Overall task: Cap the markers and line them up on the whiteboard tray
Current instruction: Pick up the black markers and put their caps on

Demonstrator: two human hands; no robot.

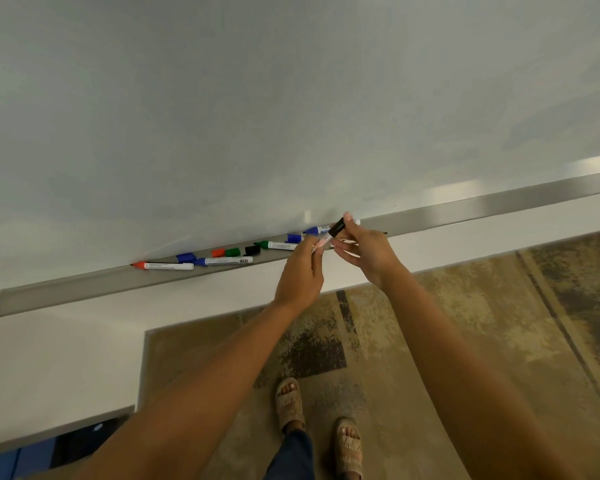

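Hands meet just above the tray (84, 284), over its middle stretch, and only the head view shows it. The left hand (300, 268) has its grip closed round the white barrel of a marker (321, 243), holding it steady and tilted up to the right; the right hand (366, 249) pinches the black cap (337, 227) at the marker's upper end, so I judge the cap is being pressed on, though I cannot tell whether it is fully seated. Held clear of the tray, the two parts can be pushed together along one line. Loose on the tray lie the rest: a red marker (163, 265) uncapped at the far left, a blue one (222, 261) beside it, a green one (276, 244) and another blue (316, 230) nearer the hands, with red, green, black and blue caps scattered between them. None is lined up yet.
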